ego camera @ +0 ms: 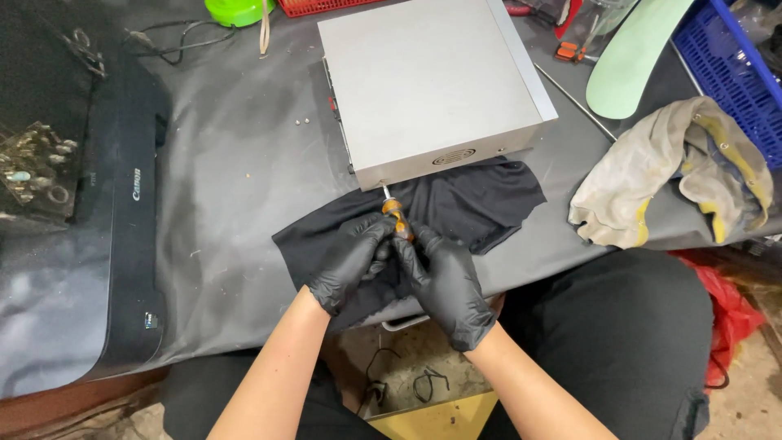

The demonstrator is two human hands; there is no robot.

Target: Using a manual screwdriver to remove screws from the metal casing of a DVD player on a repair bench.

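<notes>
A silver metal box (432, 81) lies on the grey table cover, its near edge resting on a black cloth (481, 204). Both my hands wear black gloves. My left hand (350, 261) and my right hand (446, 281) are closed together around the orange handle of a screwdriver (396, 218). The screwdriver's tip touches the near face of the box at its left corner. Both hands rest over the black cloth, just in front of the box.
A black printer (122, 236) lies at the left. A dirty beige rag (676, 175) lies at the right, beside a blue crate (737, 73) and a pale green curved panel (631, 57). Small screws (303, 121) lie left of the box. A thin metal rod (574, 102) lies behind.
</notes>
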